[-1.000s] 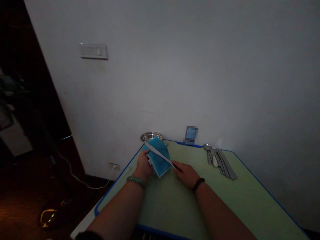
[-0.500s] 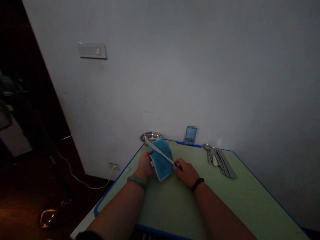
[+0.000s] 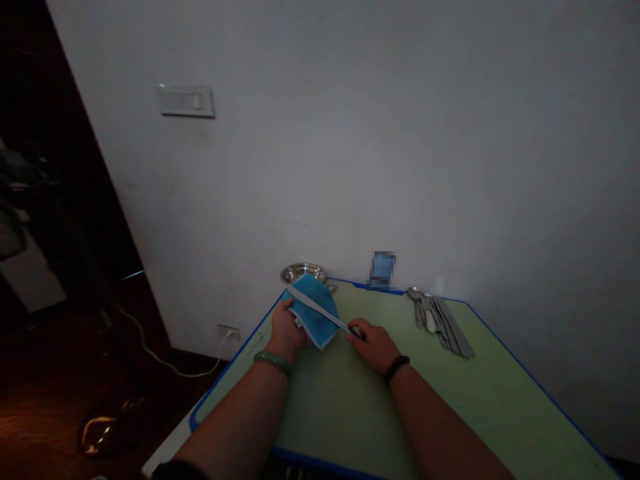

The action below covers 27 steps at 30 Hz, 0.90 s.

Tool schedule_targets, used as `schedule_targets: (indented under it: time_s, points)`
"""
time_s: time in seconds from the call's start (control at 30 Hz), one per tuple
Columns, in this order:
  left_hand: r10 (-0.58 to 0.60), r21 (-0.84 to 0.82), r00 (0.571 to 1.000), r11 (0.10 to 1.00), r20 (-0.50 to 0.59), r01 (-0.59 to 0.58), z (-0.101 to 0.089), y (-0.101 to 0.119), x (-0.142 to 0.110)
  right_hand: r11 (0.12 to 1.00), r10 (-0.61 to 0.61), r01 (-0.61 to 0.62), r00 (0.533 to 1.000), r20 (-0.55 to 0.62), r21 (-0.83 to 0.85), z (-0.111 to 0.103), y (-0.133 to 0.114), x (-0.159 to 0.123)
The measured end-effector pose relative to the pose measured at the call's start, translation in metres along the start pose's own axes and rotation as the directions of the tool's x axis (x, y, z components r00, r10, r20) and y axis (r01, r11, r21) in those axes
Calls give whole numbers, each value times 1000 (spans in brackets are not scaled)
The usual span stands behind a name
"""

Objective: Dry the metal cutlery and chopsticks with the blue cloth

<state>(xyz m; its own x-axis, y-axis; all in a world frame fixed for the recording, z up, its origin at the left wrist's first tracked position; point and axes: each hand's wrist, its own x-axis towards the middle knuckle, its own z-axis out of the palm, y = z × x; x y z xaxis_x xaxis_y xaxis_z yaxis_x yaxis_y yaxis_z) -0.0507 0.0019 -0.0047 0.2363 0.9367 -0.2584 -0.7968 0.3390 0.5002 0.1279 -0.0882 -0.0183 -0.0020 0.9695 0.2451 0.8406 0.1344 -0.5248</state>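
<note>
My left hand (image 3: 286, 329) grips a folded blue cloth (image 3: 314, 319) near the far end of the green table. My right hand (image 3: 376, 345) holds the dark handle of a long, narrow knife (image 3: 320, 310). Its pale blade lies across the top of the cloth, with the tip past the cloth's far left corner. Part of the blade's underside is hidden by the cloth, and the handle is mostly hidden by my fingers.
The green table (image 3: 500, 400) has a blue edge and stands against a white wall. A steel bowl (image 3: 303, 273) sits beyond its far corner. Several pieces of metal cutlery (image 3: 440, 327) lie at the far right. A pixelated blue object (image 3: 383, 270) stands at the far edge.
The cloth has shifted back to the left and its lower corner sits higher than half a second ago. The blade tip has dropped slightly. My right hand has barely moved.
</note>
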Motion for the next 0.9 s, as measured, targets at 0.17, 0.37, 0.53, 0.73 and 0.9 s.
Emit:
schedule_targets:
  time_s: [0.17,0.37,0.53,0.73,0.9]
  points:
    - [67,-46,995,996,-80,-71,-2,1,4,1000,-3,3,1000,2,21,1,4,1]
    - [78,-50,992,995,-104,-83,-1,3,1,998,14,-15,1000,18,61,6,12,3]
    - [72,-32,993,997,-94,-75,2,2,-1,996,70,-72,996,46,59,8,15,5]
    - [75,-38,991,996,-113,-80,3,2,-3,986,111,-118,991,68,115,9,10,4]
    - [89,-73,988,992,-124,-99,4,2,-2,989,86,-92,995,58,113,8,6,3]
